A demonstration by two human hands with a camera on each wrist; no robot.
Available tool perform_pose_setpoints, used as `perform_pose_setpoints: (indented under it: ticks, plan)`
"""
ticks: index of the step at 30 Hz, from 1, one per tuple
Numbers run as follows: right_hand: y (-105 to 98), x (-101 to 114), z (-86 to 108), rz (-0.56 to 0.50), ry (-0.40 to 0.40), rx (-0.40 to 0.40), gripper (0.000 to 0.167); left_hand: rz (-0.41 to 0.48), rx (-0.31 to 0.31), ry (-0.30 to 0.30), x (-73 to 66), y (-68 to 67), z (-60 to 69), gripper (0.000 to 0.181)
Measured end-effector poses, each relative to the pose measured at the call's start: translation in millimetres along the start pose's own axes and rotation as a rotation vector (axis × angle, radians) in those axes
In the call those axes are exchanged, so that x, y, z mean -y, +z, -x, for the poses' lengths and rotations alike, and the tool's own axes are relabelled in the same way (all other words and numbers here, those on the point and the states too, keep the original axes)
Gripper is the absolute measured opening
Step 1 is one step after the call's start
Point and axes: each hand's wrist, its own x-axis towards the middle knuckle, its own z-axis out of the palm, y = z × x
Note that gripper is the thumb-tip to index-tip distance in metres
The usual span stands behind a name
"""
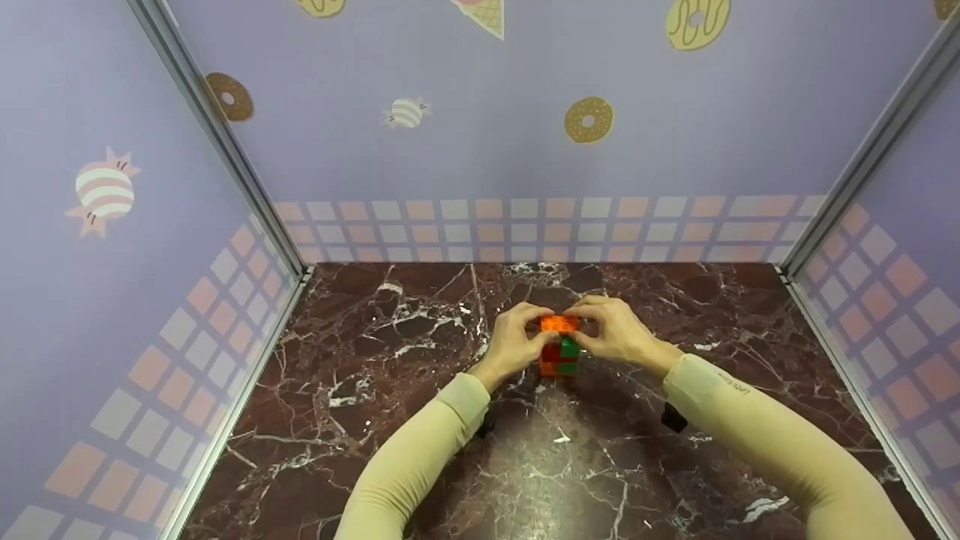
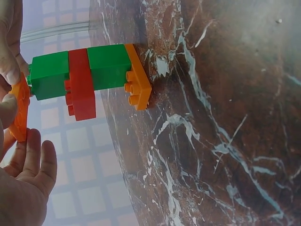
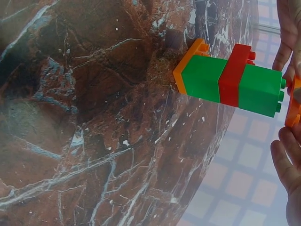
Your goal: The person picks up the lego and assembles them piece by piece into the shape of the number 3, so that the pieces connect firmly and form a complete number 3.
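An orange toy building brick (image 1: 559,323) is held between both hands, just over the top of a short brick tower. My left hand (image 1: 514,341) pinches its left end and my right hand (image 1: 619,330) its right end. The tower stands upright on the table: an orange brick (image 2: 140,84) at the base, a green brick (image 2: 109,67), a red brick (image 2: 81,84), then another green brick (image 3: 260,89) with studs on top. Red and base orange stick out leftward past the green ones. In the right wrist view a narrow gap shows between the held brick and the green studs.
The tower stands on a dark red marbled tabletop (image 1: 405,405). A purple back wall (image 1: 495,165) with printed sweets and squares rises behind, with similar side panels (image 1: 67,300) and metal corner posts (image 1: 247,172).
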Motion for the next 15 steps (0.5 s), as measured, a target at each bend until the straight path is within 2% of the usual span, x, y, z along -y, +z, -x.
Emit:
perform_pose_setpoints:
  ticks: [6, 10, 11, 15]
  plan:
    - [1, -4, 6.4, -0.020, 0.004, -0.011, 0.034, -0.003, -0.001, 0.003, 3.5, 2.0, 2.5, 0.033]
    - [1, -4, 9.9, -0.032, 0.013, -0.007, 0.033, 0.022, -0.016, 0.052, 9.3, 4.0, 4.9, 0.031]
    - [0, -3, 10.4, -0.042, 0.016, -0.003, 0.033, 0.029, -0.030, 0.078, 23.6, 11.9, 4.2, 0.032]
    - [1, -2, 11.8, -0.074, 0.038, 0.007, 0.033, 0.059, -0.034, 0.096, 25.5, 12.3, 6.8, 0.030]
